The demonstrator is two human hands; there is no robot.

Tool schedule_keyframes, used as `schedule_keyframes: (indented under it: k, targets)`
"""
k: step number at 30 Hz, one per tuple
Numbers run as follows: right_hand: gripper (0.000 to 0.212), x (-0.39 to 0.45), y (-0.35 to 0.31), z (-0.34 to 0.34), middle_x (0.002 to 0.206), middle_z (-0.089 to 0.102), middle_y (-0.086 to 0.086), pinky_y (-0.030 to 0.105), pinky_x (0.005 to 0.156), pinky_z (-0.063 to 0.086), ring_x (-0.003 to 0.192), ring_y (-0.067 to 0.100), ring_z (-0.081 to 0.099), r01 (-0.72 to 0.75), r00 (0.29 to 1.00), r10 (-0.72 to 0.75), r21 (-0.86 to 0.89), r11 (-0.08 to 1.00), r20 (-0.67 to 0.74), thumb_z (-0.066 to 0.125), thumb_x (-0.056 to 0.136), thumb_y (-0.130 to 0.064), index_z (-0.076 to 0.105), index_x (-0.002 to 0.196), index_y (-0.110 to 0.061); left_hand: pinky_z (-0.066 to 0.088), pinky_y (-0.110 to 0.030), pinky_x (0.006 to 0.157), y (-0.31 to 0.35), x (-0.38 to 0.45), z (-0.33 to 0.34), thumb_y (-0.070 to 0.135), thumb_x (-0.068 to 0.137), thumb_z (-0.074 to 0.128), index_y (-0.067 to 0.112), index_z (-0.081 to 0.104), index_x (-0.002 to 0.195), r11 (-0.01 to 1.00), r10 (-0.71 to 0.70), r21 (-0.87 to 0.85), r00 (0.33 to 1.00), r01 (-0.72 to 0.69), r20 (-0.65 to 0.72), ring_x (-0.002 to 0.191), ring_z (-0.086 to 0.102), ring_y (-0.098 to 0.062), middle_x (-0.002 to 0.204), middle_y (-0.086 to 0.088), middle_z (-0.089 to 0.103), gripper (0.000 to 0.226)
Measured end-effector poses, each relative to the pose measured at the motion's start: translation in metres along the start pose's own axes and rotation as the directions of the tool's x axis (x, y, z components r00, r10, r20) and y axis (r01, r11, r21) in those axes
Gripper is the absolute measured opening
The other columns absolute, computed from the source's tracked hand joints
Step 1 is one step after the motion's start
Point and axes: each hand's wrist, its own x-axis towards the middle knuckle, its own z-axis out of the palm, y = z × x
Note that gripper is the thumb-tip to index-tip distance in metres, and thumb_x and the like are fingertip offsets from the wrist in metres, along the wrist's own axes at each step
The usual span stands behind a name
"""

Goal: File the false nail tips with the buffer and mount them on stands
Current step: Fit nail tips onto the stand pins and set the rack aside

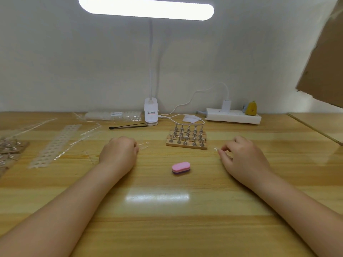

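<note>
**Both hands down on the table, buffer lying between them**

The left hand (118,153) rests on the wooden table (167,219) with its fingers curled under; whether they close on anything cannot be told. Just past its knuckles, toward the right, a few clear false nail tips (143,144) lie on the wood, faint and hard to count.

The right hand (243,156) also rests on the table, fingers bent, thumb and forefinger drawn together at a small clear nail tip (215,149) by their ends; it appears pinched, though the piece is tiny and nearly transparent.

Between the two hands, a little nearer the person, the pink-and-purple buffer (180,168) lies flat, touched by neither hand. Beyond it, between the hands and farther off, a wooden base carries rows of metal nail stands (187,137).

Far to the left of the left hand lie a perforated clear strip (55,145) and more stands (11,147). Behind everything stand a clip lamp (151,112) and a white power strip (233,115).
</note>
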Motion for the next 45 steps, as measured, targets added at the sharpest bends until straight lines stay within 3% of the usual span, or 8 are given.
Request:
schedule_keyframes:
  k: [4, 8, 14, 18, 25, 31, 40, 45]
  targets:
    - [0.018, -0.002, -0.005, 0.0, 0.087, 0.057, 0.003, 0.036, 0.069, 0.046, 0.084, 0.023, 0.053, 0.033, 0.999, -0.032, 0.006, 0.999, -0.031, 0.059, 0.09, -0.026, 0.069, 0.093, -0.012, 0.049, -0.037, 0.081, -0.002, 0.002, 0.001, 0.024, 0.098, 0.047, 0.017, 0.069, 0.104, 0.999, 0.029, -0.013, 0.998, -0.03, -0.047, 0.101, 0.057, -0.027, 0.104, -0.004, 0.067, 0.024]
    - [0.01, -0.004, -0.008, 0.002, 0.081, 0.057, 0.005, 0.034, 0.063, 0.042, 0.078, 0.027, 0.054, 0.062, 0.997, -0.062, 0.005, 0.998, -0.056, 0.064, 0.086, -0.018, 0.069, 0.086, -0.01, 0.037, -0.034, 0.061, -0.002, 0.0, -0.003, 0.017, 0.099, 0.042, 0.011, 0.065, 0.094, 0.997, 0.045, 0.071, 0.973, -0.029, -0.226, 0.086, 0.055, -0.031, 0.093, -0.007, 0.066, 0.024]
    - [0.004, -0.007, -0.021, -0.004, 0.078, 0.06, 0.005, 0.034, 0.065, 0.044, 0.075, 0.024, 0.056, 0.112, 0.984, -0.091, 0.136, 0.984, -0.151, 0.068, 0.082, -0.009, 0.071, 0.084, -0.009, 0.045, -0.039, 0.062, 0.013, -0.007, -0.018, 0.017, 0.099, 0.042, 0.008, 0.059, 0.101, 0.936, -0.023, -0.305, 0.835, -0.176, -0.551, 0.079, 0.057, -0.026, 0.091, -0.002, 0.065, 0.02]
    - [0.011, -0.009, -0.033, 0.0, 0.084, 0.062, -0.001, 0.034, 0.072, 0.045, 0.083, 0.02, 0.055, 0.143, 0.983, -0.12, 0.171, 0.975, -0.139, 0.062, 0.087, -0.018, 0.07, 0.094, -0.013, 0.04, -0.029, 0.054, 0.025, -0.009, -0.014, 0.015, 0.101, 0.037, 0.012, 0.052, 0.103, 0.806, -0.122, -0.56, 0.871, -0.193, -0.475, 0.062, 0.054, -0.009, 0.075, 0.008, 0.06, 0.016]
    - [0.048, 0.007, -0.028, 0.021, 0.131, 0.052, 0.0, 0.035, 0.098, 0.034, 0.117, 0.023, 0.04, -0.037, 0.993, 0.043, -0.051, 0.998, 0.111, 0.039, 0.096, -0.049, 0.05, 0.137, -0.025, 0.027, -0.029, 0.048, 0.044, -0.019, 0.003, 0.017, 0.101, 0.037, 0.019, 0.057, 0.098, 0.825, -0.04, -0.554, 0.967, -0.109, -0.251, 0.049, 0.043, -0.012, 0.057, 0.007, 0.048, 0.02]
    - [0.039, 0.01, -0.026, 0.023, 0.12, 0.058, -0.003, 0.033, 0.093, 0.034, 0.111, 0.021, 0.042, -0.045, 0.994, 0.038, 0.066, 0.997, 0.104, 0.045, 0.094, -0.05, 0.064, 0.12, -0.027, 0.028, -0.03, 0.048, 0.056, -0.033, 0.001, 0.017, 0.1, 0.038, 0.022, 0.057, 0.1, 0.86, 0.134, -0.453, 0.961, -0.234, -0.24, 0.048, 0.045, -0.01, 0.053, 0.009, 0.046, 0.02]
    - [0.034, 0.012, -0.025, 0.023, 0.116, 0.057, -0.006, 0.031, 0.089, 0.032, 0.109, 0.019, 0.042, -0.041, 0.997, 0.034, 0.1, 0.994, 0.073, 0.055, 0.091, -0.049, 0.067, 0.115, -0.029, 0.041, -0.031, 0.063, 0.074, -0.048, -0.002, 0.028, 0.101, 0.034, 0.032, 0.055, 0.122, 0.879, 0.382, -0.253, 0.914, -0.404, -0.134, 0.084, 0.059, -0.018, 0.095, 0.009, 0.066, 0.03]
    - [0.027, 0.012, -0.024, 0.024, 0.113, 0.057, -0.005, 0.03, 0.089, 0.031, 0.107, 0.018, 0.041, -0.028, 0.997, 0.021, 0.107, 0.994, 0.069, 0.057, 0.092, -0.041, 0.067, 0.111, -0.025, 0.044, -0.03, 0.075, 0.079, -0.047, -0.005, 0.043, 0.102, 0.024, 0.035, 0.052, 0.125, 0.926, 0.374, -0.06, 0.927, -0.372, 0.028, 0.107, 0.056, -0.017, 0.116, 0.008, 0.063, 0.037]
